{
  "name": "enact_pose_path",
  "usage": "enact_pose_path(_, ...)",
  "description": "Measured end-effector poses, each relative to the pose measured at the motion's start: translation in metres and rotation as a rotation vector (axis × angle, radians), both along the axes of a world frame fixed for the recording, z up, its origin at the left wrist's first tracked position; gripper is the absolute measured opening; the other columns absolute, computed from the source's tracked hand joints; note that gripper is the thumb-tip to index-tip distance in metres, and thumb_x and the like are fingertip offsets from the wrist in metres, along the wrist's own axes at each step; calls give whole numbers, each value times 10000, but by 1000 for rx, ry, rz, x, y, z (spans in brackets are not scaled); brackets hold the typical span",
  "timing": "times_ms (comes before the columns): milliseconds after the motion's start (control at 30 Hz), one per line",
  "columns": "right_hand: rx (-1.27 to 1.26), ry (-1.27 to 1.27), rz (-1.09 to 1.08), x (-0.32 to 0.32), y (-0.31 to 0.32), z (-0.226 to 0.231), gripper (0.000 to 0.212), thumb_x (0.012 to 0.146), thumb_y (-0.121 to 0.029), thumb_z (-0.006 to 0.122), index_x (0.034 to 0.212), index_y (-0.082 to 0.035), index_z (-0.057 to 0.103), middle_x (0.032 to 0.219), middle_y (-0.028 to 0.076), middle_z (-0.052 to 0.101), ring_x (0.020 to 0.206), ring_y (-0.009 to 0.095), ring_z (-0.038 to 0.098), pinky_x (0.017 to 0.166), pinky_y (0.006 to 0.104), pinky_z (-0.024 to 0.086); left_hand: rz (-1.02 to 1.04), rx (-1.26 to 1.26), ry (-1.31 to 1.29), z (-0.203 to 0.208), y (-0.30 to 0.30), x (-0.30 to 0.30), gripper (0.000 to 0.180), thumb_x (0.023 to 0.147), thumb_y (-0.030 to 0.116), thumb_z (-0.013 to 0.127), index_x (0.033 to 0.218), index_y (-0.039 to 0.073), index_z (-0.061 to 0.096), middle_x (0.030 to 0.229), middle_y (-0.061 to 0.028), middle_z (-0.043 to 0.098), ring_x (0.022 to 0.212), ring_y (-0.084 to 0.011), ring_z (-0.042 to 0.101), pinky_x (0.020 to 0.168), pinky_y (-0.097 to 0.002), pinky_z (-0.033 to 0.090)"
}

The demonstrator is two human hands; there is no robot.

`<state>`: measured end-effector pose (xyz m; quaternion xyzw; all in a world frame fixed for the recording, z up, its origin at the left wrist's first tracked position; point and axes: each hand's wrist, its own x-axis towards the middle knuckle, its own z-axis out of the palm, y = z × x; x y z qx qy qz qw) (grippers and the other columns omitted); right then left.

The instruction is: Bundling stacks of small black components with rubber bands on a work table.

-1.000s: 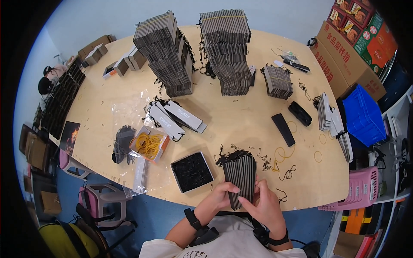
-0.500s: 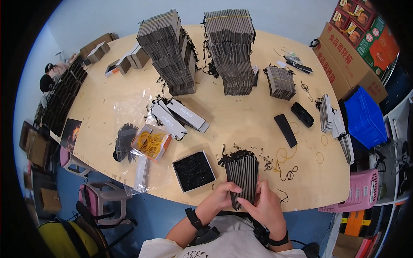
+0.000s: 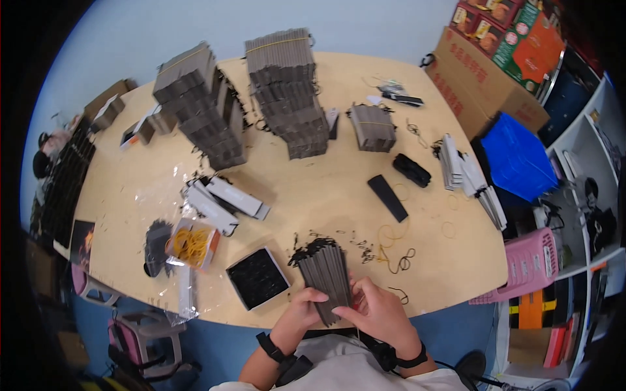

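Note:
A fanned bundle of grey card hang tags with black strings (image 3: pixel 326 272) is upright at the table's near edge, strings at its far end. My left hand (image 3: pixel 302 309) wraps round its lower left side, thumb across the front. On the other side, my right hand (image 3: pixel 379 313) grips the lower edge, thumb against the tags; some of its fingers are hidden behind. Left of the bundle sits a shallow white box (image 3: pixel 271 297) filled with black pieces too small to make out. Small dark loops and pins (image 3: pixel 365 251) lie just to the right.
Two tall stacks of banded tags (image 3: pixel 202 111) (image 3: pixel 287 91) and a shorter stack (image 3: pixel 373 127) stand farther back. Left are yellow rubber bands (image 3: pixel 190 244) in a box and white tag bundles (image 3: pixel 235 195). A black strip (image 3: pixel 387 197) lies right; a blue crate (image 3: pixel 518 156) stands beyond the table.
The whole view has shifted and tilted, so the table's contents appear farther left. Both hands keep their hold on the tag bundle, with little change in grip.

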<state>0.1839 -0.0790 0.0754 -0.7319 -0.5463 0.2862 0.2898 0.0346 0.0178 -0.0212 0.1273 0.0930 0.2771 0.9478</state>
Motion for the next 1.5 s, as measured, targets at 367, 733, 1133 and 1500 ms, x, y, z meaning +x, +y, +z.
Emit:
enact_pose_path(367,-187,-372,-654,200,-30,38,379,811,-355,730,1016,-47,647,795,155,694,759,308,693,683,403,521,16,-17,-2,-2,1,6,811,598,59,591,1385,-14,412,1278,-192,551,1215,-343,543,1002,-472,494)
enact_pose_path(733,42,-509,-750,425,-72,-41,885,651,-120,789,1429,6,385,1400,244,491,1305,332,483,1072,364,386,51,-25,112,20,1,11,979,498,86,574,1448,29,346,1127,-164,587,1063,-307,597,952,-461,506)
enact_pose_path(1133,39,-522,-672,449,-62,-82,599,695,-40,723,1257,-34,517,1190,228,608,1149,388,574,961,428,462,70,-12,106,23,0,15,971,527,78,584,1462,30,326,1153,-159,574,1073,-304,594,962,-471,503)
enact_pose_path(1500,63,-597,-538,368,-95,-74,546,710,2,681,1222,29,495,1124,276,597,1106,444,561,933,454,458,61,-11,51,10,1,4,753,641,65,577,1372,-21,418,1275,-178,551,1206,-322,549,987,-470,494)
